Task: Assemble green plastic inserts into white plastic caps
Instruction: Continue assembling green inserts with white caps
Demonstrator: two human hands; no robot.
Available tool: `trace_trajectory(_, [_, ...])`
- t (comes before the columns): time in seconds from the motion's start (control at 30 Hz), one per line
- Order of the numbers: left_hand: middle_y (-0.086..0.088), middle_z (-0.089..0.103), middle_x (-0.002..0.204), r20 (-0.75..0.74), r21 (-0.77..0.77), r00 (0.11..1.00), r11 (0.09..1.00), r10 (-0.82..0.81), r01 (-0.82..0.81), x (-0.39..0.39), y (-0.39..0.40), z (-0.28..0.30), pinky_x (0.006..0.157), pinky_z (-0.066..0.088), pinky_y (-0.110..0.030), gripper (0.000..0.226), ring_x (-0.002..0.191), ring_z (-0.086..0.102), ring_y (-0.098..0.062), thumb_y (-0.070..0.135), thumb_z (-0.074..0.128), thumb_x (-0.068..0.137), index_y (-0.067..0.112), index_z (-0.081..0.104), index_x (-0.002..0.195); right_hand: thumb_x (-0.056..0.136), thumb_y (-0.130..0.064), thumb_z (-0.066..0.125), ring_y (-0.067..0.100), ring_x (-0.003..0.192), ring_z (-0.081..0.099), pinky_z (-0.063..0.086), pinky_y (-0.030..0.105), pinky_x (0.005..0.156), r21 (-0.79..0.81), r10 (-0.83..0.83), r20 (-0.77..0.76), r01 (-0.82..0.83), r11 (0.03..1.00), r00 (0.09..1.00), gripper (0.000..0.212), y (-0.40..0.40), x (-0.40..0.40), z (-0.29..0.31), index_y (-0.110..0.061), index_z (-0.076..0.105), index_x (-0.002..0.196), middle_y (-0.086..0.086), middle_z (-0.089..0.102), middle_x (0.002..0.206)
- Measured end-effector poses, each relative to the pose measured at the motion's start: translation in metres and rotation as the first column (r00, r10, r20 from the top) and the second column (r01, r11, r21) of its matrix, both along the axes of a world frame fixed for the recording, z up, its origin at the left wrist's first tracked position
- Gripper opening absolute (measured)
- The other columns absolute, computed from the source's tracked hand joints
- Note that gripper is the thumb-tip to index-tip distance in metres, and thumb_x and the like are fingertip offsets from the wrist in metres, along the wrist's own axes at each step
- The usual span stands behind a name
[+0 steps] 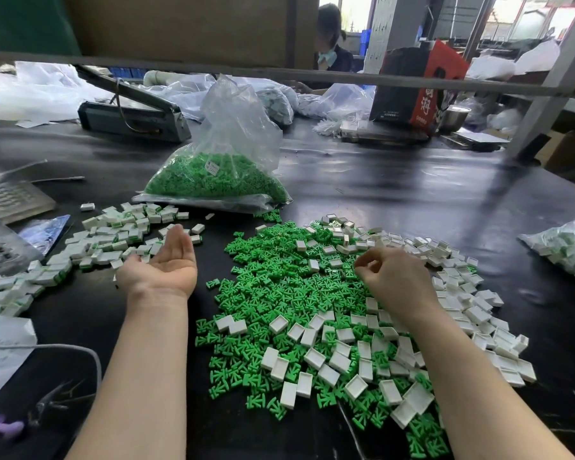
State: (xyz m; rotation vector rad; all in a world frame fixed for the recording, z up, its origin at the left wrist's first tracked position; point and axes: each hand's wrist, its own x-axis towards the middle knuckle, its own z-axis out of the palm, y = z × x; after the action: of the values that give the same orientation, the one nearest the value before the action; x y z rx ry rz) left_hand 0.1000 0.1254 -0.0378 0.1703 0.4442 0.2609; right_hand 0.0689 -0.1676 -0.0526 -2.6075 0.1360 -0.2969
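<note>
From the head view, the green inserts point(273, 293) lie in a loose heap at the centre of the black tabletop point(412, 194), mixed at the near and right edges with open white caps point(452, 293). Both look small, light and rigid, moulded plastic that should slide easily on the smooth mat and scatter at a careless sweep; an insert is probably best pinched by its flat sides, a cap by its short outer walls with the open face up. The left hand point(166, 263) is turned palm up, fingers relaxed and spread, holding nothing, just near of the pile of finished caps point(113, 240) on the left. The right hand point(392, 277) hovers over the heap with fingers curled toward the thumb; whether it pinches a piece I cannot tell. A clear bag of more inserts point(219, 174) stands farther back, another bag of parts point(568, 247) at the right edge. Beyond are a heat sealer point(133, 114), a red box point(422, 84), and a seated person point(332, 41) in a cluttered workshop.
</note>
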Motion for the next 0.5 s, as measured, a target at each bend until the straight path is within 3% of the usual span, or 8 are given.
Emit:
trace_trajectory(0.1, [-0.008, 0.072, 0.102, -0.033, 0.148, 0.987, 0.976, -0.159, 0.162, 0.001, -0.007, 0.0, 0.075, 0.055, -0.027, 0.045, 0.089, 0.071, -0.018, 0.033, 0.023, 0.106, 0.005, 0.058, 0.107, 0.093, -0.037, 0.063, 0.018, 0.108, 0.058, 0.045, 0.036, 0.098, -0.076, 0.073, -0.008, -0.073, 0.994, 0.997, 0.016, 0.008, 0.001, -0.005, -0.035, 0.069, 0.108, -0.009, 0.07, 0.103])
trace_trajectory(0.17, [-0.001, 0.074, 0.088, -0.098, 0.327, 0.955, 0.897, -0.281, 0.298, -0.001, -0.016, 0.003, 0.066, 0.052, -0.022, 0.037, 0.071, 0.069, -0.011, 0.028, 0.033, 0.104, 0.012, 0.065, 0.1, 0.094, -0.041, 0.059, 0.023, 0.126, 0.048, 0.037, 0.043, 0.108, -0.147, 0.082, 0.011, -0.079, 0.986, 0.997, 0.024, 0.012, 0.003, -0.008, -0.037, 0.066, 0.117, -0.007, 0.065, 0.122])
trace_trajectory(0.27, [0.003, 0.073, 0.076, -0.183, 0.577, 0.91, 0.709, -0.372, 0.406, -0.004, -0.035, 0.007, 0.061, 0.047, -0.019, 0.028, 0.062, 0.063, -0.008, 0.023, 0.044, 0.101, 0.015, 0.069, 0.095, 0.1, -0.039, 0.046, 0.02, 0.13, 0.039, 0.032, 0.042, 0.106, -0.174, 0.143, 0.008, -0.139, 0.975, 0.99, 0.034, 0.019, 0.006, -0.012, -0.04, 0.054, 0.134, -0.011, 0.052, 0.138])
trace_trajectory(0.4, [0.005, 0.073, 0.073, -0.299, 0.766, 0.859, 0.433, -0.416, 0.476, -0.008, -0.058, 0.009, 0.062, 0.043, -0.022, 0.026, 0.065, 0.058, -0.008, 0.023, 0.045, 0.101, 0.017, 0.069, 0.093, 0.105, -0.034, 0.029, 0.021, 0.146, 0.013, 0.013, 0.052, 0.12, -0.165, 0.269, -0.21, -0.306, 0.938, 0.94, 0.049, 0.026, 0.008, -0.022, -0.048, 0.017, 0.151, -0.024, 0.017, 0.159])
trace_trajectory(0.5, [0.004, 0.073, 0.079, -0.353, 0.844, 0.84, 0.247, -0.412, 0.476, -0.012, -0.068, 0.008, 0.065, 0.043, -0.026, 0.025, 0.071, 0.058, -0.01, 0.022, 0.046, 0.101, 0.018, 0.069, 0.093, 0.105, -0.031, 0.028, 0.019, 0.144, 0.01, 0.014, 0.054, 0.119, -0.163, 0.304, -0.239, -0.346, 0.924, 0.922, 0.048, 0.027, 0.009, -0.022, -0.05, 0.022, 0.148, -0.029, 0.016, 0.157])
